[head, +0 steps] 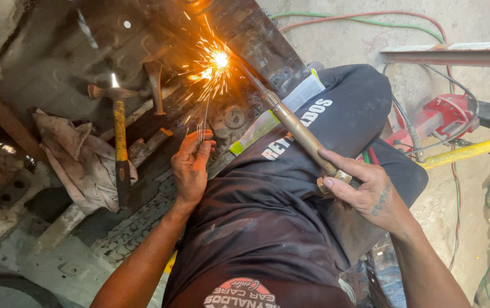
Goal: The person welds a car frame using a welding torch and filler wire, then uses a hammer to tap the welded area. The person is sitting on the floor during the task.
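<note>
Brass-coloured gas torch (297,126), held in the right hand (364,191) near its valve end, fingers wrapped around the handle, thumb on top. Torch body slanting up and to the left across the dark apron-covered lap; thin nozzle ending in a bright flame point (220,59) against rusty sheet metal (74,51), orange sparks scattering around and below that point.

Thin filler rod (204,122), pinched upright between fingertips and thumb of the left hand (190,165), fingers narrow and closed on it; upper end of the rod reaching toward the sparks, just below the flame point. Left hand hovering close to the metal panel, apart from the torch.

Hammer (120,148) with yellow-and-black handle, lying left of the left hand on the dark panel, head uppermost. Crumpled grey rag (79,162) just beside the hammer handle, to its left. Second small hammer-like tool (155,85), standing near the sparks, between hammer head and flame.

Green and red hoses (370,20) running along the concrete floor at upper right. Red jack (441,117) with yellow handle (461,153), well right of the torch hand. Steel angle bar (456,54) above the jack.
</note>
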`<action>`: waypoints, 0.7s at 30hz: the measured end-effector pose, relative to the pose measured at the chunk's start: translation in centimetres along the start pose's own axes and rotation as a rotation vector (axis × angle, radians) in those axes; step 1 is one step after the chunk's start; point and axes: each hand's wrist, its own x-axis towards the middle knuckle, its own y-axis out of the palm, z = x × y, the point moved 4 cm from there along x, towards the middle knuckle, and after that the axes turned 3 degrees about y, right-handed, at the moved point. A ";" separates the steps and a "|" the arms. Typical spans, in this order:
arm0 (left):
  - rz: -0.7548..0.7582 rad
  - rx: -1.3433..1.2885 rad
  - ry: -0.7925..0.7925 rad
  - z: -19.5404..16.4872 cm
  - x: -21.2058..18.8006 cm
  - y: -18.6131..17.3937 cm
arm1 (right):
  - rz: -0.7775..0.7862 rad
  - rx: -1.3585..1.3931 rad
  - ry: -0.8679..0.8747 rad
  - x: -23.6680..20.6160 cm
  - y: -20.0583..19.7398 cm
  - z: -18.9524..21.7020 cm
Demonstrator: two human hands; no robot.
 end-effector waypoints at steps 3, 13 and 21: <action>0.002 0.009 0.033 -0.2 -0.1 0.0 | -0.004 0.011 0.012 0.0 0.0 0.0; 0.004 0.017 0.007 -0.6 0.2 0.2 | -0.001 0.039 0.042 0.1 0.0 0.1; 0.016 0.049 0.006 -0.6 0.1 0.2 | 0.006 0.053 0.044 0.1 -0.1 0.2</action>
